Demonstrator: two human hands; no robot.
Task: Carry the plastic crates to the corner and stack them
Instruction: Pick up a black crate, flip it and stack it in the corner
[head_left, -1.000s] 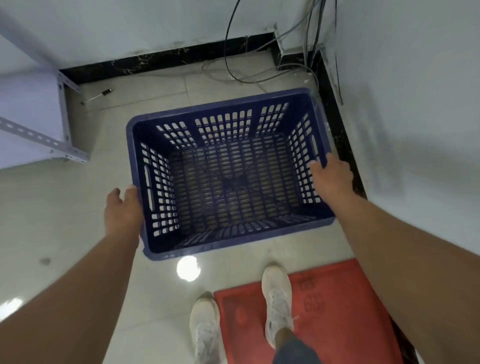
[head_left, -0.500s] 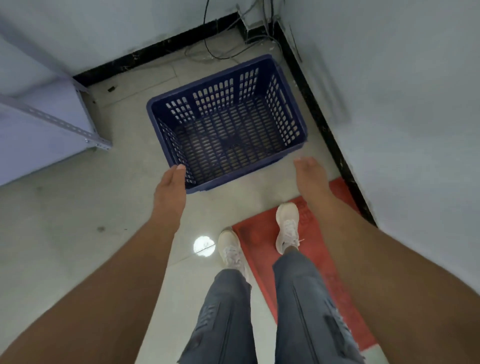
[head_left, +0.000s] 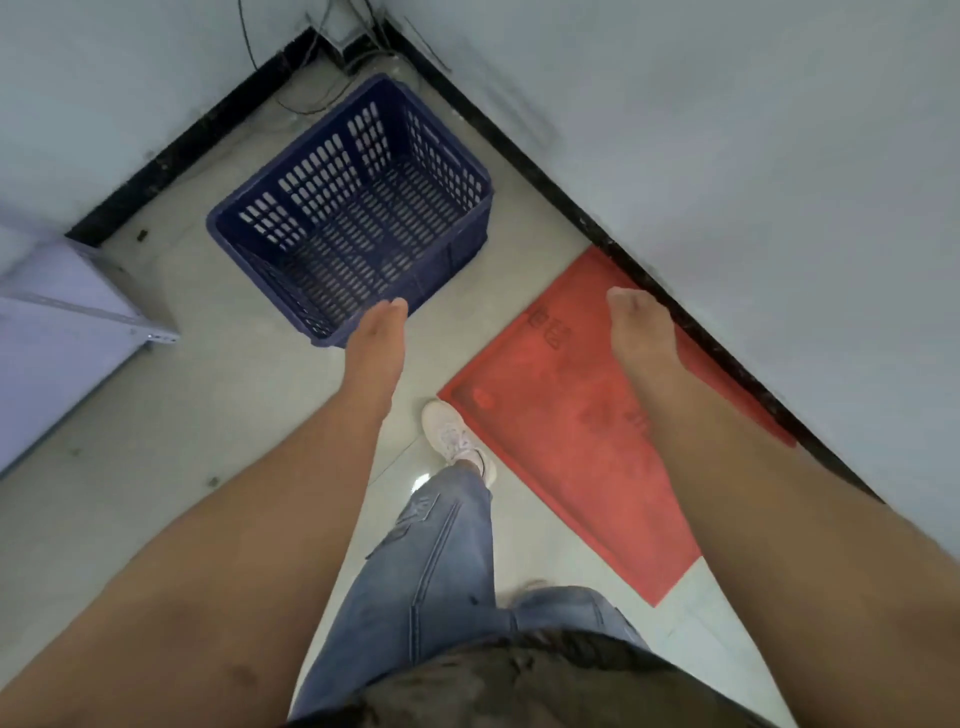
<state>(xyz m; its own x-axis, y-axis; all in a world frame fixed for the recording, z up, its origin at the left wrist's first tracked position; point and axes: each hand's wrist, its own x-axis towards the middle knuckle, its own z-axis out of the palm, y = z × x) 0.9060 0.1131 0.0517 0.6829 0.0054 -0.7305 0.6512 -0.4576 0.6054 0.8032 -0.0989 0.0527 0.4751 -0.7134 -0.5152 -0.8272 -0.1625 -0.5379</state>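
Observation:
A dark blue slotted plastic crate (head_left: 358, 208) stands empty on the pale floor close to the room's corner. My left hand (head_left: 378, 332) hangs in the air in front of the crate's near corner, fingers straight, holding nothing. My right hand (head_left: 640, 325) is stretched out over a red mat, well to the right of the crate, also holding nothing. Neither hand touches the crate.
A red mat (head_left: 576, 415) lies along the right wall's black skirting. Loose cables (head_left: 332, 62) trail in the corner behind the crate. A grey metal shelf unit (head_left: 62, 322) stands at the left. My legs and a white shoe (head_left: 452, 431) are below.
Both hands have let go of the crate, which now rests on the floor. I have straightened up and stepped back, so the crate lies farther away and my hands have drawn off it.

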